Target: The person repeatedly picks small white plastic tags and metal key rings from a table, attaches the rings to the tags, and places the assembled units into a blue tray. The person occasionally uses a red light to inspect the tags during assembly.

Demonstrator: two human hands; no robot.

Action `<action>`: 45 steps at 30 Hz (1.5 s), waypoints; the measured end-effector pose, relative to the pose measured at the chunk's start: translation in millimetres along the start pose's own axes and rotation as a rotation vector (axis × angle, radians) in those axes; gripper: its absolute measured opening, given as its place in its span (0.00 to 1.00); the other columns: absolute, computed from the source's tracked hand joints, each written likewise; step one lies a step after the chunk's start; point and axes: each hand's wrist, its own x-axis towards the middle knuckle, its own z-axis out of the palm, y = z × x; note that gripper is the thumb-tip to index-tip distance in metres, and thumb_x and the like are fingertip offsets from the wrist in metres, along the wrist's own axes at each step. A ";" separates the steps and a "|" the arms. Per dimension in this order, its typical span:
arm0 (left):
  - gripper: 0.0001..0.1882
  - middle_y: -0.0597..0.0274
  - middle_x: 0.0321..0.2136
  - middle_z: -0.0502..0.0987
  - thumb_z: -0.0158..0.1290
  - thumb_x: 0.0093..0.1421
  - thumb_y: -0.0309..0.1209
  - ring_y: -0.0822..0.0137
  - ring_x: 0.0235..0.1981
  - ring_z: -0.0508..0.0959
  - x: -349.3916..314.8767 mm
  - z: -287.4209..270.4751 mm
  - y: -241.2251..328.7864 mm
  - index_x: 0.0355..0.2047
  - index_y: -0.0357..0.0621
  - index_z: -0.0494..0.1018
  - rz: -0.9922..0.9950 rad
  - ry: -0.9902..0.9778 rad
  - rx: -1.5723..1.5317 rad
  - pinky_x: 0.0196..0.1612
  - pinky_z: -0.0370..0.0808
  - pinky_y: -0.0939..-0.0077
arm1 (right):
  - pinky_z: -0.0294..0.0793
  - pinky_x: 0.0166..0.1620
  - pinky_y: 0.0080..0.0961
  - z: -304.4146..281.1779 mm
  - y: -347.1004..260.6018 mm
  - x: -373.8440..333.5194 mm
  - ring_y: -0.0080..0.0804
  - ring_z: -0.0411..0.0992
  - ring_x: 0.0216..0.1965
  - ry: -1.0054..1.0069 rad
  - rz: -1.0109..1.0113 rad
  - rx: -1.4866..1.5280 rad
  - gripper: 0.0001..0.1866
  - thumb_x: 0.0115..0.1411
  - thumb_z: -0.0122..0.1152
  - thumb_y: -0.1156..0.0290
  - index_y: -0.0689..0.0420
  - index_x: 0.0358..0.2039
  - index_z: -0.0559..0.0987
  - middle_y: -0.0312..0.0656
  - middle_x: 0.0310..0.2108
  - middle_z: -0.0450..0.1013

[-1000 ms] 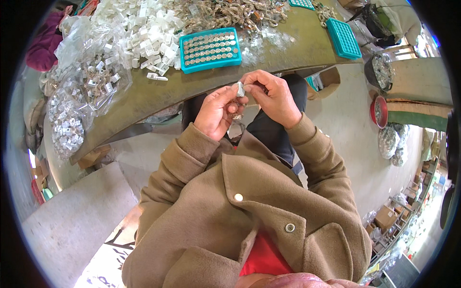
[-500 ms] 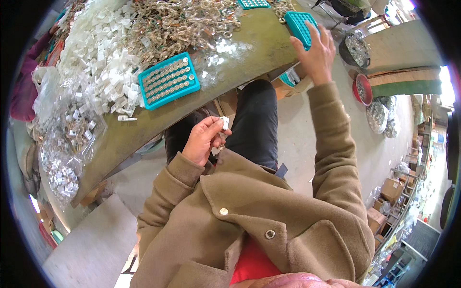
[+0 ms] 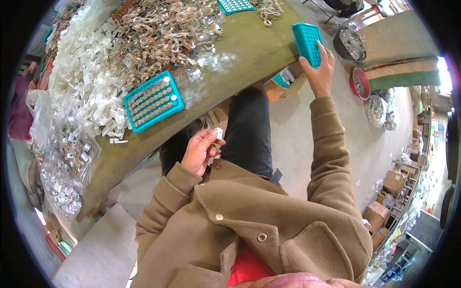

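Over my lap, my left hand (image 3: 202, 150) pinches a small white plastic piece (image 3: 219, 134) between thumb and fingers. My right hand (image 3: 319, 73) reaches out to the far right corner of the table and grips the near end of a teal tray (image 3: 307, 42) with many small cells. That tray is tilted, with its side wall showing; what its cells hold is too small to tell. A second teal tray (image 3: 175, 108) lies on the table ahead of my left hand, with rows of round silvery pieces in it.
White plastic pieces (image 3: 89, 91) are heaped on the table (image 3: 261, 43) beside tangled, shiny strands (image 3: 158, 36). A third teal tray (image 3: 235, 6) lies at the far edge. Below the table's right edge stands an open carton (image 3: 276, 91); a red basin (image 3: 359, 82) is on the floor.
My right hand has closed on the teal tray at the corner, which now tilts. My left hand still pinches the white piece. The whole view has shifted slightly.
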 end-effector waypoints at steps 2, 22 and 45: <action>0.08 0.65 0.30 0.78 0.51 0.69 0.36 0.83 0.18 0.67 0.8 1.0 -1.2 0.37 0.46 0.73 -0.015 0.023 -0.018 0.30 0.72 0.81 | 0.73 0.52 0.43 -2.4 9.9 -18.6 0.43 0.67 0.53 0.013 0.405 0.696 0.37 0.53 0.67 0.58 0.51 0.63 0.67 0.49 0.54 0.67; 0.12 0.63 0.31 0.78 0.50 0.69 0.37 0.82 0.19 0.67 -3.4 10.0 1.8 0.44 0.42 0.73 0.002 0.014 -0.076 0.32 0.74 0.81 | 0.69 0.53 0.53 77.2 128.2 -98.4 0.51 0.62 0.60 0.045 1.127 1.000 0.42 0.62 0.59 0.49 0.51 0.69 0.52 0.45 0.68 0.53; 0.13 0.62 0.33 0.77 0.50 0.66 0.30 0.79 0.23 0.74 -93.6 -57.6 45.7 0.49 0.41 0.68 0.428 0.065 -0.151 0.36 0.82 0.74 | 0.75 0.33 0.33 38.0 -353.8 -3.9 0.37 0.76 0.28 -0.575 -0.799 0.733 0.09 0.62 0.57 0.68 0.57 0.37 0.82 0.44 0.28 0.77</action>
